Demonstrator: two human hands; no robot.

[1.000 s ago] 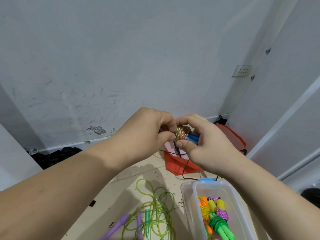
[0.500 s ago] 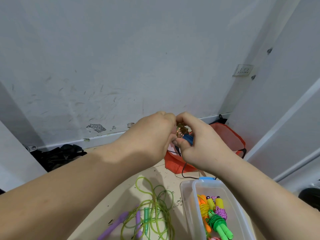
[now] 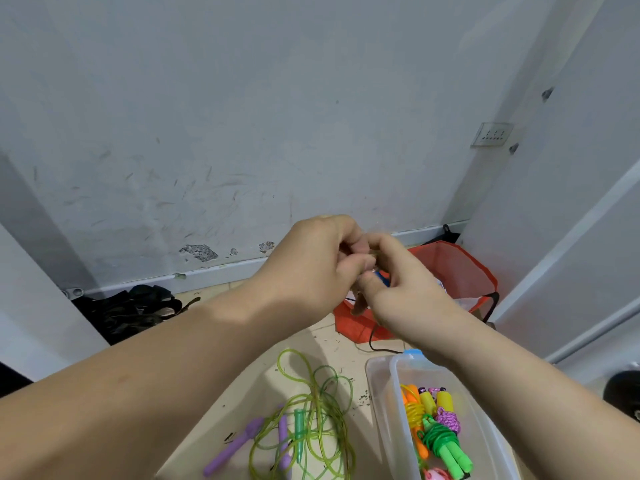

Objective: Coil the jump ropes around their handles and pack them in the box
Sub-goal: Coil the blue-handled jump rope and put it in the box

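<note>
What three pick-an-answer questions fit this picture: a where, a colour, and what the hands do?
1. Where is the loose green rope? A in the box; B on the floor; C on the bag.
2. What colour is the bag? A red; B blue; C white.
3. What do the left hand and right hand do? A lie flat; B grip a blue-handled rope; C reach into the box.
Answers: B, its loops lie beside the box; A, red fabric shows; B, both curl round it.

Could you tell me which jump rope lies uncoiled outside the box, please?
The translucent green rope on the floor, left of the box: it lies in loose loops, while those in the box are wound round their handles.
</note>
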